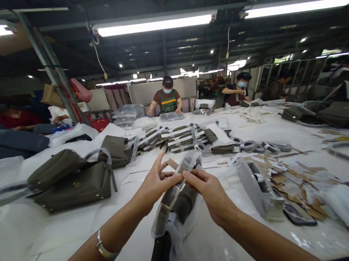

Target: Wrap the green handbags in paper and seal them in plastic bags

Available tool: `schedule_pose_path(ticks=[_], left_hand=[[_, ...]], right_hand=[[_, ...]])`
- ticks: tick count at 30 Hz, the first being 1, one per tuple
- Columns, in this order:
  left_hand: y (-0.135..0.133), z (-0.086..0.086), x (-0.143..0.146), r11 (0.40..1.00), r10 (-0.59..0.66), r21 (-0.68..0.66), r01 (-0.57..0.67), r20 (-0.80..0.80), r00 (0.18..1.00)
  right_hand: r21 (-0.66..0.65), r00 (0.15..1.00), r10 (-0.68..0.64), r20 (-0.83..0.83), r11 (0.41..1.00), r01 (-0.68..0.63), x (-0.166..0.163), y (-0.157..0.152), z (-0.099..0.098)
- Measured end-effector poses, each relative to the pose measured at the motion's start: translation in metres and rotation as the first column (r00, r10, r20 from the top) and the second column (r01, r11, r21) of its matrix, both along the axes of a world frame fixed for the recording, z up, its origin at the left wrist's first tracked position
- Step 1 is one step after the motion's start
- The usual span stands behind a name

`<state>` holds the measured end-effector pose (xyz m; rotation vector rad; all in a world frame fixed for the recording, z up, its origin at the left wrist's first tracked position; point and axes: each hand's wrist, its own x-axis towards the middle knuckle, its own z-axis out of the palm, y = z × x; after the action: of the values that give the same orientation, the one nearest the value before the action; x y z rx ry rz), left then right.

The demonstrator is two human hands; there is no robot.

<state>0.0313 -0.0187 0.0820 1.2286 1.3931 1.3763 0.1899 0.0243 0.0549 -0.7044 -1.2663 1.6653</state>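
A dark olive bag strap [184,204], partly wrapped in translucent white film [189,162], stands over the near side of the table. My left hand [155,184] grips the wrapping from the left, its thumb pressed on the film and its index finger pointing up. From the right, my right hand [209,191] pinches the same wrapping, and the two thumbs meet near its upper part. A small brown card piece [172,163] shows beside my left fingers. The strap's lower end hangs toward me. My fingers hide part of the wrapping.
Olive handbags [79,181] lie at left. A grey tape dispenser [260,188] and a phone [299,214] sit at right, near cardboard scraps [300,184]. Wrapped straps [176,137] are piled ahead. A person [168,100] works across the white table [215,245].
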Motion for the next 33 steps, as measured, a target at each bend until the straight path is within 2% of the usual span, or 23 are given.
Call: schedule_pose_path(ticks=[2, 4, 7, 9, 12, 15, 21, 29, 31, 33], left_hand=[[-0.001, -0.001, 0.0, 1.0, -0.024, 0.008, 0.024, 0.041, 0.999], [-0.003, -0.002, 0.001, 0.998, -0.023, 0.052, 0.022, 0.017, 1.0], [-0.005, -0.004, 0.002, 0.994, -0.003, 0.107, 0.012, -0.084, 0.996], [-0.006, -0.003, 0.004, 0.99, 0.007, 0.142, 0.015, -0.155, 0.988], [-0.008, 0.001, 0.008, 0.973, 0.029, 0.229, 0.027, -0.24, 0.97], [-0.01, 0.003, 0.011, 0.958, 0.088, 0.286, 0.008, -0.321, 0.943], [-0.016, 0.0, 0.014, 0.938, 0.198, 0.343, -0.045, -0.428, 0.882], [-0.028, 0.005, 0.019, 0.902, 0.275, 0.432, -0.022, -0.534, 0.799], [-0.029, 0.006, 0.018, 0.885, 0.321, 0.466, -0.012, -0.591, 0.74], [-0.03, 0.006, 0.018, 0.861, 0.409, 0.509, -0.005, -0.686, 0.602]], right_hand=[[0.004, 0.999, 0.014, 0.036, 1.0, -0.014, 0.004, 0.0, 0.002], [-0.025, 0.998, 0.066, 0.011, 0.998, -0.065, 0.01, 0.002, 0.004], [-0.179, 0.965, 0.16, -0.209, 0.964, -0.199, 0.019, 0.004, 0.002], [-0.251, 0.934, 0.157, -0.322, 0.937, -0.244, 0.022, 0.003, -0.001], [-0.188, 0.925, 0.179, -0.335, 0.95, -0.251, 0.019, -0.004, -0.005], [-0.091, 0.93, 0.172, -0.326, 0.973, -0.212, 0.011, -0.014, -0.007], [-0.095, 0.959, -0.02, -0.283, 0.995, -0.007, -0.004, -0.02, -0.011], [-0.035, 0.977, -0.063, -0.204, 0.998, 0.057, -0.011, -0.015, -0.018], [-0.013, 0.978, -0.078, -0.194, 0.997, 0.077, -0.014, -0.016, -0.019], [-0.007, 0.98, -0.107, -0.166, 0.994, 0.107, -0.017, -0.018, -0.019]])
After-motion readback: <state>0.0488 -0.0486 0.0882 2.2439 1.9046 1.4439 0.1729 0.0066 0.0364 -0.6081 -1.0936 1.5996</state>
